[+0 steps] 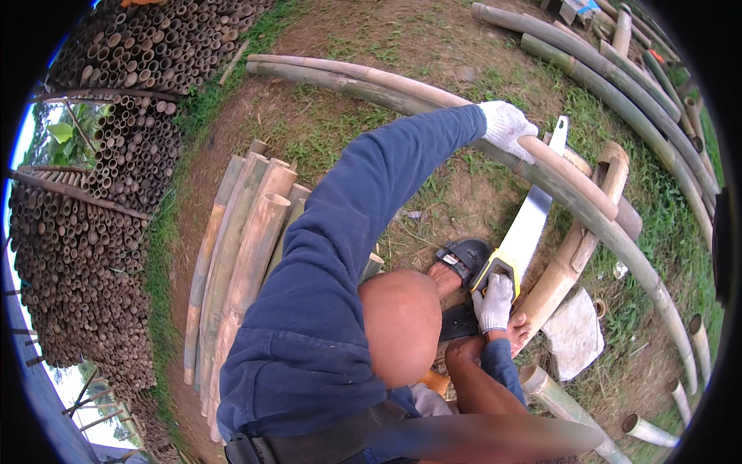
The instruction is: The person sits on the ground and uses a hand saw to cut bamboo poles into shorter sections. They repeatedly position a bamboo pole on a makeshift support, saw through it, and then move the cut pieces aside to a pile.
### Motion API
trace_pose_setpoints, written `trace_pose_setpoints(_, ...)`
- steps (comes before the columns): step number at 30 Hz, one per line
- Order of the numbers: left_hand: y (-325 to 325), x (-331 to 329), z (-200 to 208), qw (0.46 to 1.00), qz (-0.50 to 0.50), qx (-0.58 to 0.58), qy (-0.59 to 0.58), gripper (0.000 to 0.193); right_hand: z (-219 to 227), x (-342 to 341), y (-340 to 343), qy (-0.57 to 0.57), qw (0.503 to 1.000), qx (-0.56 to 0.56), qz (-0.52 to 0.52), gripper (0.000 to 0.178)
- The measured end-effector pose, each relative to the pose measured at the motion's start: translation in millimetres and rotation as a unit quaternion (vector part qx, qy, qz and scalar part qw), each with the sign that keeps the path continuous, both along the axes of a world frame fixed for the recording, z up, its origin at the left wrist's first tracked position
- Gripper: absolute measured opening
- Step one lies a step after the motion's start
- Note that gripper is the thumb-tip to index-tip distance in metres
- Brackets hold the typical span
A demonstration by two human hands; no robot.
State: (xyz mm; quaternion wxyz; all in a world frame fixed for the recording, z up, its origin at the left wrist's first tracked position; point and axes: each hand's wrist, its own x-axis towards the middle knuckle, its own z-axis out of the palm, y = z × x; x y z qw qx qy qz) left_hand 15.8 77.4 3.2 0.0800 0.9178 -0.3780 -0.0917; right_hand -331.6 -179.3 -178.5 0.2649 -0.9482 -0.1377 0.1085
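My left hand (508, 130), in a white knit glove, is closed over a brown bamboo pole (568, 172). A longer green bamboo pole (630, 247) lies alongside it, curved by the lens. In my gloved right hand (495, 303) is the yellow and black handle of a handsaw (525, 228). Its blade runs away from me and passes behind the poles, which hide part of it. The blade's tip shows on their far side. A thick bamboo piece (564, 267) lies under the poles, near the saw. Bare toes (519, 329) rest against it beside my right hand.
Cut bamboo lengths (247, 255) lie in a bundle at left, before a tall stack of bamboo (77, 271). A sandalled foot (465, 259) is beside the saw handle. A pale rock (573, 334) sits at right. More long poles (618, 100) lie at the far right.
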Motion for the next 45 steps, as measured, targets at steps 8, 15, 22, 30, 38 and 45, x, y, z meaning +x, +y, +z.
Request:
trace_pose_setpoints(8, -3, 3, 2, 1.0, 0.008, -0.002, 0.018, 0.071, 1, 0, 0, 0.004, 1.0, -0.012, -0.004, 0.058)
trace_pose_setpoints(15, 11, -1, -6, 1.0, 0.012, -0.013, 0.026, 0.074, -1, 1, 0, -0.002, 1.0, -0.006, 0.006, 0.056)
trace_pose_setpoints(22, 8, -3, -5, 1.0, 0.011, 0.004, 0.005, 0.075, -2, 1, 1, -0.026, 1.0, -0.004, 0.002, 0.054)
trace_pose_setpoints(30, 8, -1, -9, 1.0, -0.001, 0.0, 0.006, 0.074, -3, 1, 0, -0.018, 1.0, -0.012, 0.004, 0.055)
trace_pose_setpoints(38, 8, -9, -7, 0.999, -0.015, -0.015, -0.025, 0.07, 24, -4, -1, 0.005, 0.995, 0.095, -0.005, 0.048)
trace_pose_setpoints(45, -4, -10, -12, 0.993, 0.031, -0.101, 0.06, 0.054, 66, -24, -9, 0.019, 0.997, 0.077, -0.016, 0.04)
